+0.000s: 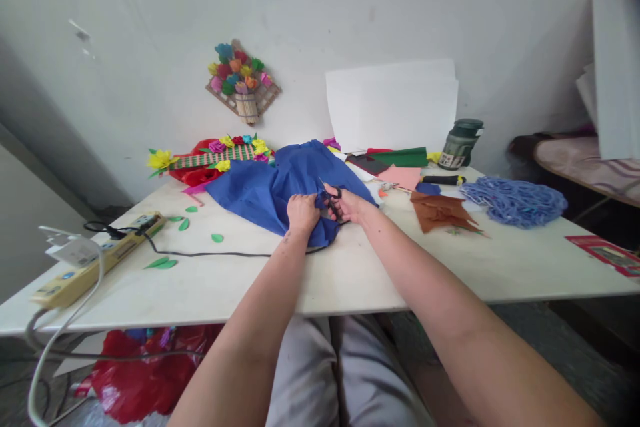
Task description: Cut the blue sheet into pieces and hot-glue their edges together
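**While soft paper sits between both hands**

Your left hand (303,212) is closed, its grip pinching a fold of the blue paper (260,190), which lies crumpled on the surface (350,273) ahead. Your right hand (351,205) is curled through the black scissors (330,197), blades at that fold. It looks light, limp and easily torn; hold it close beside the blades.

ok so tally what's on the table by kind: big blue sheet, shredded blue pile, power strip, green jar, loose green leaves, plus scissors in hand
big blue sheet, gripped by the left hand: 1
scissors, in the right hand: 1
shredded blue pile: 1
power strip: 1
green jar: 1
loose green leaves: 6
total: 11
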